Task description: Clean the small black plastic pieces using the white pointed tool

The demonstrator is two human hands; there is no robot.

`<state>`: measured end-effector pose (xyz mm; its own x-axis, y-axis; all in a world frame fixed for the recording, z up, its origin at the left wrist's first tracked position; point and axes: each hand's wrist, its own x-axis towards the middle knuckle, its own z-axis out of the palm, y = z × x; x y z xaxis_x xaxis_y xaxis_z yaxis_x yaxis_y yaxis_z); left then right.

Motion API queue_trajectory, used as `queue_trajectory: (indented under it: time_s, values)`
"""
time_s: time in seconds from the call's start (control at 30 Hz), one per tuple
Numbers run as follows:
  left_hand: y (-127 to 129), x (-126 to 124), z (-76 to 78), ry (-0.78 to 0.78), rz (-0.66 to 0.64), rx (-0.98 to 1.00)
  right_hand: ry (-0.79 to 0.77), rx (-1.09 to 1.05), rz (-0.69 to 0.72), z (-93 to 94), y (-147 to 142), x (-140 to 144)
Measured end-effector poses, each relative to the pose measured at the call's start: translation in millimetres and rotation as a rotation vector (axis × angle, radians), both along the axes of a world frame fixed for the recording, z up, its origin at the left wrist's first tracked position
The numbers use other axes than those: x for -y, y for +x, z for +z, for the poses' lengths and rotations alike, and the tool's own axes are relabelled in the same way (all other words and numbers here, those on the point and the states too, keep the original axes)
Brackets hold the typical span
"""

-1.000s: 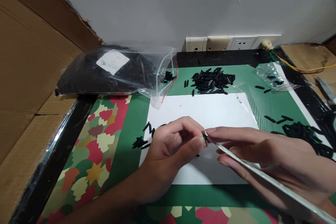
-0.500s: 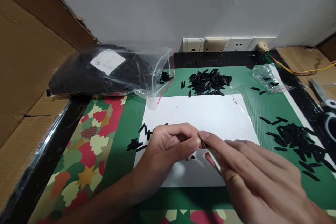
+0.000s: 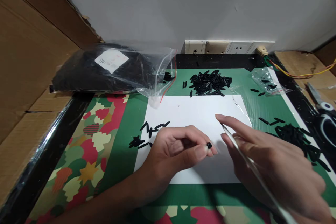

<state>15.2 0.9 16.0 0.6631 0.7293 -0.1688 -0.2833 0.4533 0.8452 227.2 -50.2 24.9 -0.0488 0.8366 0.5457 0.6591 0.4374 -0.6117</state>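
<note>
My left hand (image 3: 175, 155) pinches a piece (image 3: 209, 145); my right hand (image 3: 274, 157) grips a tool (image 3: 232, 138). Slack fingers could drop either.

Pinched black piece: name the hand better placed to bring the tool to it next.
Right, likely: the right hand holds the slim tool, its tip near the black piece, which the left hand pinches.

"What is being done differently with the slender pale tool (image 3: 250, 165)?"

"It is being drawn rightward by the right hand (image 3: 273, 161), away from the left hand (image 3: 181, 150), and a gap is being opened between them."

"What is being revealed or hidden?"

"A small black piece (image 3: 209, 145) is being exposed at the left fingertips; part of the right-side heap of slim black pieces (image 3: 292, 134) is being covered again."
</note>
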Motion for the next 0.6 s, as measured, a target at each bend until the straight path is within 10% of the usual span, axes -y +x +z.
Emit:
queue_trajectory:
  time_s: [0.6]
  values:
    - [-1.5,-1.6,3.4,0.271,0.169,-0.102,-0.174,-0.311,0.224,5.6,-5.3,-6.5]
